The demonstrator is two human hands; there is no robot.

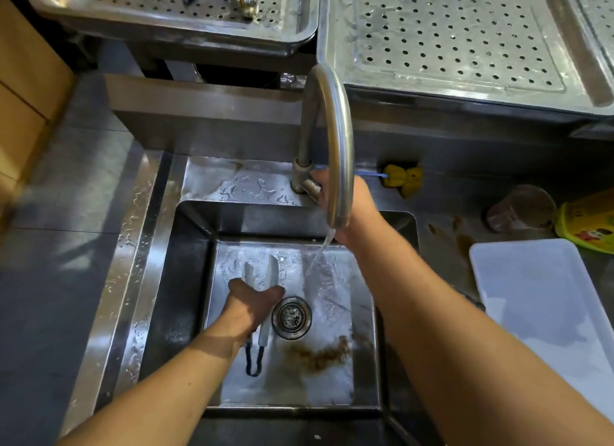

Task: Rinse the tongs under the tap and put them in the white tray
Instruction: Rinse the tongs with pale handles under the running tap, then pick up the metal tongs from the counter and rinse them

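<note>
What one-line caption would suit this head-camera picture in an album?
Left hand holds tongs over the sink, beside the water stream, while the right hand works the tap; white tray waits at right.

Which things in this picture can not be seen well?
Head view:
- Right hand: fingers hidden behind the tap.
- Tongs: middle covered by the left hand.
- Yellow pack: cut off by the right edge.
- White tray: also cut off there.

Sink (186, 279) centre, tap (332, 139) behind it, tongs (262, 299) inside left of drain (291, 317), tray (548, 306) right on table (66, 246).
</note>
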